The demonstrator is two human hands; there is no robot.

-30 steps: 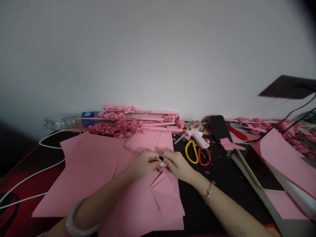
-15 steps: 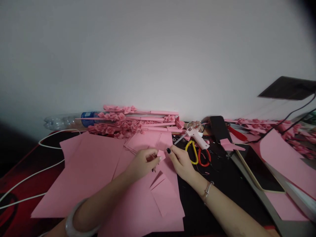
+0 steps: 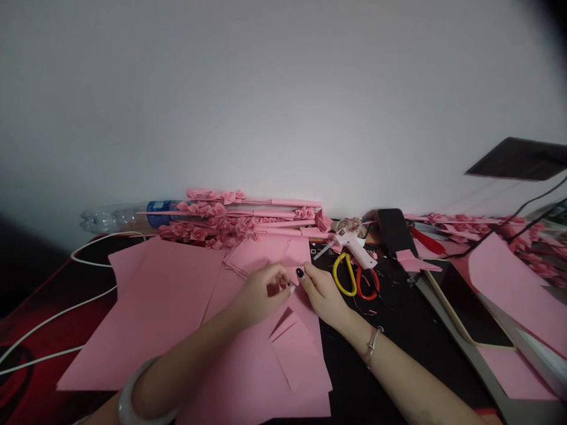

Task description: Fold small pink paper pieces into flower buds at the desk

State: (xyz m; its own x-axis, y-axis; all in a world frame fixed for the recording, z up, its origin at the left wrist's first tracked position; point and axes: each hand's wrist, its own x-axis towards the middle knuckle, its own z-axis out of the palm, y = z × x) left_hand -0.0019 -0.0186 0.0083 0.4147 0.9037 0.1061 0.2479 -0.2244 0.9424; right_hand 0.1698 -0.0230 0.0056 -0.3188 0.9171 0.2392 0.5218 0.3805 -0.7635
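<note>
Between my two hands is a small piece of pink paper (image 3: 292, 274), mostly covered by fingers. My right hand (image 3: 325, 293) pinches its right side, the thumb with its dark nail on top. At the left edge of the piece, my left hand (image 3: 261, 293) has its thumb and curled fingers closed in a pinch. Both hands are just above large sheets of pink paper (image 3: 248, 360). Closer to me, folded pink paper (image 3: 296, 354) lies on those sheets.
Pink paper flowers (image 3: 221, 227) on stems line the wall beside a plastic bottle (image 3: 115, 218). Right of my hands are a white glue gun (image 3: 357, 248), scissors with yellow and red handles (image 3: 367, 283), a black phone (image 3: 392, 233) and a dark-screened device (image 3: 467, 304). White cable (image 3: 48, 319) runs at left.
The small paper has turned and slipped further behind my fingers, so less of it shows. My left fingers have shifted their hold, and my right hand has moved slightly left, nearer my left.
</note>
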